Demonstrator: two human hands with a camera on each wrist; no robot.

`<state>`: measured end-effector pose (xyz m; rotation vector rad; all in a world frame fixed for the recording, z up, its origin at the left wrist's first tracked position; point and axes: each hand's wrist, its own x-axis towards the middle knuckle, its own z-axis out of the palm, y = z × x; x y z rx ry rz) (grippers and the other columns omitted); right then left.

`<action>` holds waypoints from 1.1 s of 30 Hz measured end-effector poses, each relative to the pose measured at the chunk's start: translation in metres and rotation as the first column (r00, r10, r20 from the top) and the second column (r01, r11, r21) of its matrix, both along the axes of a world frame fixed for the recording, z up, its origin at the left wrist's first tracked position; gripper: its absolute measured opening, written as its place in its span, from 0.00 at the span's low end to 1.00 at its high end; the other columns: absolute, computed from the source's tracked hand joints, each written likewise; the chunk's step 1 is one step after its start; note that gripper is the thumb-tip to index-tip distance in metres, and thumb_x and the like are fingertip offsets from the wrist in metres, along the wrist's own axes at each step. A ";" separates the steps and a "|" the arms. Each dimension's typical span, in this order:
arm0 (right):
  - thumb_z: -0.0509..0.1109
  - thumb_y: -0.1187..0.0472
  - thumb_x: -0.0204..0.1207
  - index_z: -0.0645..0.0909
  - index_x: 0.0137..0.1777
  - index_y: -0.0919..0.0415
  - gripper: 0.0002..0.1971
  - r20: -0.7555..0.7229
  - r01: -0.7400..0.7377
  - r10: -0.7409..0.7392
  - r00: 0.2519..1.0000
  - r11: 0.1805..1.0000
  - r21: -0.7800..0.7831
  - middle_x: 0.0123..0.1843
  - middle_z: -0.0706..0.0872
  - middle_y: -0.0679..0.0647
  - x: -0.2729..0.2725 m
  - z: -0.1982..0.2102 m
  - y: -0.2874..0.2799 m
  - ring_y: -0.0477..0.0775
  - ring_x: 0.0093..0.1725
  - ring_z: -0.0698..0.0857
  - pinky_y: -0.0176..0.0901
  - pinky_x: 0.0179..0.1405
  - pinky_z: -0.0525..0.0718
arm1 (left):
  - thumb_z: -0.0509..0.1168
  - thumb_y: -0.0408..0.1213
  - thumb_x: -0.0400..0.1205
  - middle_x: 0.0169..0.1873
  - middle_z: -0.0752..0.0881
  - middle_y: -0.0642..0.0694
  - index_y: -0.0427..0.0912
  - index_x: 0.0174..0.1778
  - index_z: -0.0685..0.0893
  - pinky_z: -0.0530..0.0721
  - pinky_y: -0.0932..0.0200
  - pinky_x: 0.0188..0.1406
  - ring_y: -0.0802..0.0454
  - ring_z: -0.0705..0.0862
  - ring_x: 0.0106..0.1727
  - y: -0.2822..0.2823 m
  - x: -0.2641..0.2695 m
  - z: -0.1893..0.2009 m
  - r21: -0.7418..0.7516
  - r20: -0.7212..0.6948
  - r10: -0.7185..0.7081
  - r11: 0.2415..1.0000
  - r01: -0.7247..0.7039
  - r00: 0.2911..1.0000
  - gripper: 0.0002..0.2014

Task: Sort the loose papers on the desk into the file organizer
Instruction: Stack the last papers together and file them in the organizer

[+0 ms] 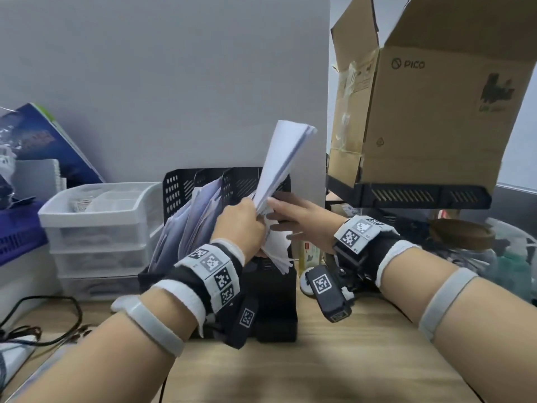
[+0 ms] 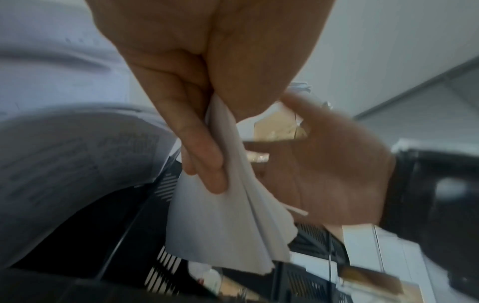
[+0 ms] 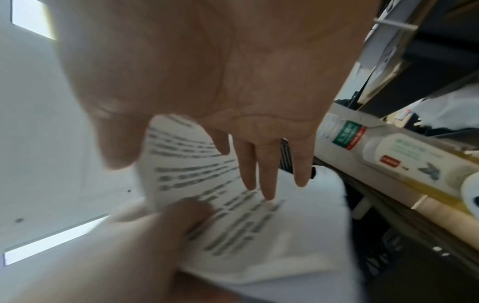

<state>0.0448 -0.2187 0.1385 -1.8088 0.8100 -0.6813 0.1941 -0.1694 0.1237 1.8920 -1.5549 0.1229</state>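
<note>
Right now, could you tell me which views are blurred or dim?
Head view: mostly sharp, wide-angle bend at edges; left wrist view: dim, left hand and paper stack soft; right wrist view: motion blur smears the printed text, right hand soft.

Cardboard box [image 1: 430, 112]: "PICO" in dark print on the side wall, a round logo mark just left of the word.
Same box, lower: small triangle recycling mark; a dark scrawled graphic at right with green lettering under it, too small to read.
Wrist bands [image 1: 213, 269]: square black-and-white coded markers, no words.
Sheets of paper [image 3: 233, 205]: lines of printed text, blurred, unreadable.
Cream carton [image 3: 388, 155]: green and red labels, characters illegible.
</note>
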 end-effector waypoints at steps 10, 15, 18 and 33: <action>0.63 0.67 0.83 0.79 0.58 0.72 0.10 0.011 0.218 -0.218 0.976 0.975 -0.030 0.53 0.89 0.69 0.017 0.041 -0.002 0.68 0.57 0.90 0.62 0.57 0.90 | 0.62 0.34 0.85 0.54 0.88 0.31 0.33 0.65 0.73 0.74 0.48 0.43 0.29 0.87 0.56 -0.034 -0.012 -0.015 0.047 0.135 -0.068 0.997 0.063 0.988 0.14; 0.64 0.70 0.82 0.78 0.64 0.68 0.12 0.032 0.321 -0.320 0.947 0.946 -0.041 0.63 0.85 0.69 0.013 0.043 -0.014 0.69 0.61 0.88 0.59 0.56 0.90 | 0.75 0.43 0.78 0.53 0.87 0.40 0.42 0.62 0.68 0.86 0.42 0.52 0.36 0.88 0.54 -0.044 -0.006 -0.020 0.113 -0.039 -0.166 0.979 0.170 0.985 0.25; 0.65 0.67 0.81 0.80 0.60 0.65 0.10 0.023 0.371 -0.371 0.929 0.925 -0.084 0.64 0.87 0.64 0.011 0.041 -0.021 0.64 0.61 0.87 0.59 0.64 0.86 | 0.79 0.48 0.69 0.53 0.86 0.48 0.50 0.64 0.68 0.89 0.39 0.54 0.42 0.89 0.52 -0.048 0.000 -0.023 0.118 -0.084 -0.174 0.976 0.183 0.981 0.33; 0.59 0.64 0.84 0.59 0.82 0.57 0.27 -0.470 0.133 -0.336 0.817 0.901 -0.414 0.66 0.83 0.69 0.031 -0.012 -0.030 0.70 0.63 0.85 0.64 0.63 0.85 | 0.75 0.51 0.76 0.57 0.91 0.42 0.41 0.64 0.85 0.87 0.47 0.62 0.43 0.89 0.58 -0.075 -0.010 -0.059 0.345 -0.128 -0.211 0.907 0.242 0.969 0.24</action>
